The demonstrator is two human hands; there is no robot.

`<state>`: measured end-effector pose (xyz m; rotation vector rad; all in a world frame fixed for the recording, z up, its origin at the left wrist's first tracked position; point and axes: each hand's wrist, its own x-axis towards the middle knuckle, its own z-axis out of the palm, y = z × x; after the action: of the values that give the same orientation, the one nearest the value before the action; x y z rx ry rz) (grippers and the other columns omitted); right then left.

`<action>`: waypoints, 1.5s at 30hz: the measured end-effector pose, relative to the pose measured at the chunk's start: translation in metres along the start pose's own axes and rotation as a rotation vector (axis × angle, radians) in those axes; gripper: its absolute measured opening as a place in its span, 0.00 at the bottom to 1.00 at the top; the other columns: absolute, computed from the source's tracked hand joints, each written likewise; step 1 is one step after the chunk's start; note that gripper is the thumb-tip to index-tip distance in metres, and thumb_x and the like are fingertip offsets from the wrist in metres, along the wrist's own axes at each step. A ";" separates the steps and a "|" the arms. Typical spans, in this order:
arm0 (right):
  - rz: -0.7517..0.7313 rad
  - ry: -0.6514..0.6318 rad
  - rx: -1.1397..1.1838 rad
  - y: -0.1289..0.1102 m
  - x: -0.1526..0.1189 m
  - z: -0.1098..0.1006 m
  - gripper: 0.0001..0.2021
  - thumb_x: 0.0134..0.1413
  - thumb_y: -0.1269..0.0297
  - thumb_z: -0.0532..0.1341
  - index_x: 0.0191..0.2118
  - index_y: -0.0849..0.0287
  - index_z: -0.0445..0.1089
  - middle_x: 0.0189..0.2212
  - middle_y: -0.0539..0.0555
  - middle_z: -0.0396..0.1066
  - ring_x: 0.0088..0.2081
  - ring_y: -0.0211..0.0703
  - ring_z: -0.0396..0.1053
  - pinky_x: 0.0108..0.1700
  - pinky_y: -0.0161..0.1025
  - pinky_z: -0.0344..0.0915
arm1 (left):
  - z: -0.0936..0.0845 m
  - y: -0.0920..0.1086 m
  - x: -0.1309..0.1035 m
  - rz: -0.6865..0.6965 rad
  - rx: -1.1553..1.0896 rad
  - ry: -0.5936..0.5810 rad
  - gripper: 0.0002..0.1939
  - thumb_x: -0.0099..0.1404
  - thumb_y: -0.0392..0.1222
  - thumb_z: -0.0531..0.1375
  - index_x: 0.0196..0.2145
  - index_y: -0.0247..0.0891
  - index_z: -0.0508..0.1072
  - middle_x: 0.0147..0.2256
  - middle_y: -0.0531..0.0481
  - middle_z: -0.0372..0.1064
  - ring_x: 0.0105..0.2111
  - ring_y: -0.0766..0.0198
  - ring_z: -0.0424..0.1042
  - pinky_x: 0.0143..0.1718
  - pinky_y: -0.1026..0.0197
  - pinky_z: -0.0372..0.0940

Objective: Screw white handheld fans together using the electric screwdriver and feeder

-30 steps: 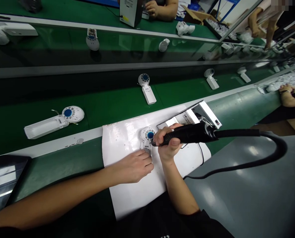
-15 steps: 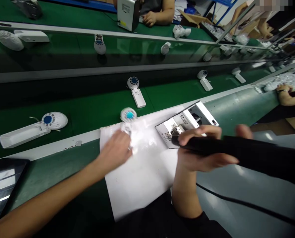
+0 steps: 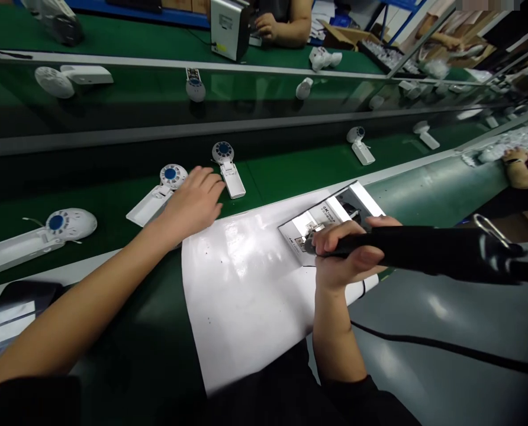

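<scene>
My left hand [image 3: 195,201] is over the green belt [image 3: 273,177], its fingers apart. It lies between a white device with a blue round centre [image 3: 151,204] and a similar device [image 3: 231,171] to its right. Whether it touches either one I cannot tell. My right hand [image 3: 346,254] is wrapped round a black handheld tool [image 3: 432,251], whose tip is at a small printed box with metal parts [image 3: 311,231]. That box rests on a white sheet [image 3: 246,302] in front of me.
More white devices lie along the belt, one at the far left [image 3: 71,225] and one to the right [image 3: 360,146]. A phone [image 3: 13,319] lies at the lower left. Across the line a person's hand [image 3: 266,26] is beside a grey box [image 3: 229,29]. A black cable runs at lower right.
My left hand has moved left and away from the sheet onto the belt, and the device it held now lies on the belt. Belt devices have shifted left. The black tool has tilted nearer level.
</scene>
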<state>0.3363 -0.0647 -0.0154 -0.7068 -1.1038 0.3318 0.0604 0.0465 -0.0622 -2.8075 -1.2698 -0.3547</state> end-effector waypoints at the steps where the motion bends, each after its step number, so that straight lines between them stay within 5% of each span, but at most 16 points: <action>1: 0.032 -0.040 0.040 -0.005 -0.002 0.001 0.19 0.67 0.41 0.67 0.50 0.49 0.70 0.18 0.39 0.63 0.13 0.35 0.55 0.15 0.33 0.61 | 0.009 0.000 0.018 0.030 -0.032 -0.036 0.24 0.77 0.42 0.57 0.63 0.21 0.73 0.64 0.28 0.69 0.71 0.34 0.60 0.77 0.33 0.53; 4: 0.085 -0.116 0.139 -0.021 -0.005 0.000 0.21 0.70 0.37 0.62 0.53 0.48 0.74 0.20 0.40 0.64 0.13 0.35 0.56 0.15 0.34 0.63 | 0.027 -0.006 0.056 0.042 -0.115 -0.109 0.20 0.75 0.40 0.59 0.56 0.23 0.79 0.57 0.27 0.74 0.65 0.33 0.66 0.70 0.33 0.62; 7: 0.083 -0.105 0.146 -0.035 -0.004 -0.006 0.24 0.69 0.35 0.61 0.54 0.49 0.77 0.20 0.42 0.64 0.14 0.35 0.57 0.15 0.35 0.65 | 0.025 0.005 0.059 0.034 -0.161 -0.074 0.18 0.78 0.37 0.54 0.57 0.28 0.79 0.53 0.32 0.75 0.59 0.40 0.70 0.63 0.39 0.68; 11: 0.086 -0.134 0.162 -0.040 -0.002 -0.012 0.25 0.69 0.35 0.61 0.55 0.49 0.77 0.21 0.43 0.66 0.14 0.36 0.58 0.15 0.36 0.64 | 0.013 0.066 0.007 0.221 -0.251 -0.026 0.13 0.79 0.37 0.55 0.49 0.32 0.80 0.48 0.38 0.76 0.50 0.47 0.72 0.57 0.44 0.70; 14: 0.123 -0.149 0.204 -0.033 -0.008 -0.005 0.24 0.70 0.36 0.59 0.55 0.48 0.76 0.20 0.42 0.64 0.13 0.35 0.57 0.14 0.35 0.63 | 0.018 0.122 -0.046 0.432 -0.317 -0.037 0.08 0.75 0.33 0.60 0.47 0.35 0.80 0.45 0.42 0.76 0.49 0.50 0.73 0.62 0.46 0.66; 18: 0.211 -0.144 0.202 -0.015 -0.025 0.020 0.22 0.70 0.34 0.58 0.52 0.44 0.71 0.18 0.38 0.60 0.11 0.34 0.52 0.14 0.33 0.61 | 0.034 0.162 -0.084 0.605 -0.402 0.016 0.08 0.78 0.45 0.63 0.42 0.38 0.77 0.43 0.45 0.76 0.46 0.53 0.74 0.63 0.48 0.64; 23: 0.343 -0.151 0.177 -0.001 -0.043 0.037 0.24 0.66 0.32 0.62 0.50 0.46 0.64 0.17 0.36 0.59 0.12 0.35 0.52 0.16 0.32 0.59 | 0.039 0.164 -0.085 0.592 -0.427 0.042 0.10 0.81 0.47 0.61 0.42 0.40 0.76 0.44 0.46 0.76 0.48 0.53 0.75 0.67 0.48 0.61; 45: 0.366 -0.248 0.136 0.027 -0.074 0.023 0.23 0.63 0.41 0.69 0.49 0.49 0.63 0.19 0.38 0.63 0.14 0.35 0.55 0.18 0.35 0.58 | 0.043 0.163 -0.087 0.559 -0.463 0.023 0.10 0.82 0.47 0.60 0.42 0.41 0.76 0.45 0.47 0.78 0.50 0.55 0.74 0.66 0.48 0.62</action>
<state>0.2866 -0.0788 -0.0788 -0.7595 -1.1705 0.8175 0.1346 -0.1208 -0.1142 -3.3478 -0.3794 -0.7125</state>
